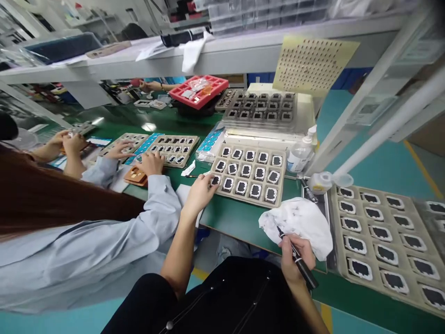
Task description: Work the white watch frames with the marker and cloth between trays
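Observation:
My left hand (200, 194) reaches to the near-left corner of a beige tray (235, 177), its thumb and fingertips closed on a small white-framed black part (216, 180) in that corner pocket. Similar parts, such as one in the middle (246, 171), fill the tray's rows. A black marker pen (301, 265) is gripped in my right hand (295, 257), its uncapped tip pointing up and away from me. The tip lies over a crumpled white cloth (302, 222) with dark ink marks. That cloth rests at the bench edge, right of the tray.
Another full tray (366, 227) lies at right. A pump bottle (301, 150), a small white bottle (320, 182) and another marker (308, 190) stand or lie near the post. Stacked clear trays (260, 109) and a red tray (199, 90) sit behind. A co-worker's hands (153, 162) work at left.

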Tool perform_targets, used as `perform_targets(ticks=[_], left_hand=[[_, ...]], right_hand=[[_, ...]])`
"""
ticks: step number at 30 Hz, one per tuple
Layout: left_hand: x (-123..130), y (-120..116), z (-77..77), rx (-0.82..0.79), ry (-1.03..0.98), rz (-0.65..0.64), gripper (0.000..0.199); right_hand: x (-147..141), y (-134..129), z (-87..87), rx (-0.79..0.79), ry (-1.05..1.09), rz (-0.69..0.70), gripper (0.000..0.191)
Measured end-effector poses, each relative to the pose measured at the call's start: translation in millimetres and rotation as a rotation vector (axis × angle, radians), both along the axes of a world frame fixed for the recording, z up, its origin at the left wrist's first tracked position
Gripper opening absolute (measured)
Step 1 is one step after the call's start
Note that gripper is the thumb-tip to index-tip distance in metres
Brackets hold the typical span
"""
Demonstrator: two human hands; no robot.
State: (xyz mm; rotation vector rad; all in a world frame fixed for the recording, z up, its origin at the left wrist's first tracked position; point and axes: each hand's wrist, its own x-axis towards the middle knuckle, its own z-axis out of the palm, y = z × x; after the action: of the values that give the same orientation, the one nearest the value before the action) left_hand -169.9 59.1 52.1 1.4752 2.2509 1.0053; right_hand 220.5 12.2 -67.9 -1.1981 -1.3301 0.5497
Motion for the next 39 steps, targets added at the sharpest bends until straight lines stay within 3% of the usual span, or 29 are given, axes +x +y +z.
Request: perform_targets(ticks=[5,15,20,25,28,31,33,36,39], left_hand=[[-14.3,-1.2,-10.9,-0.059,0.069,-0.063,0.047],[-37.9,14.2,-7.3,-0.137,0.135,-0.108,0.044],[-29.4,-4.0,-13.2,0.04,0.256,-0.062,0.05],[-18.8,-7.9,-19.4,0.13,0.288,-0.067,0.066],[-6.4,-8.9,-24.0,0.315,0.11,-0.049,0.075],[24.5,-17.8,-26.1,0.527,-0.339,-0.118,0.061],[56.2,-26.8,-25.7,0.56,-0.639,-0.196,0.056],[107.2,-38.5,-26.0,0.345,-0.951,-0.249,0.063],[142.1,-43.9,-31.0,0.131,-1.116,-0.285,0.06]], right_hand=[[2.1,0.8,3.8,-0.004,0.042,0.065,0.029],[-6.8,-7.9,26.6,-0.054,0.003,0.16,0.022],[-12.0,-4.6,41.4,-0.141,-0.065,0.244,0.021],[-16.8,-4.2,50.8,-0.133,-0.055,0.24,0.021],[-16.9,-6.9,48.9,-0.129,-0.038,0.219,0.021],[-17.0,-10.1,47.1,-0.137,-0.012,0.185,0.025],[-17.7,-10.8,49.1,-0.157,0.001,0.181,0.025],[-17.1,-7.3,57.1,-0.203,0.002,0.216,0.023],[-11.7,1.0,65.9,-0.263,0.002,0.265,0.022]])
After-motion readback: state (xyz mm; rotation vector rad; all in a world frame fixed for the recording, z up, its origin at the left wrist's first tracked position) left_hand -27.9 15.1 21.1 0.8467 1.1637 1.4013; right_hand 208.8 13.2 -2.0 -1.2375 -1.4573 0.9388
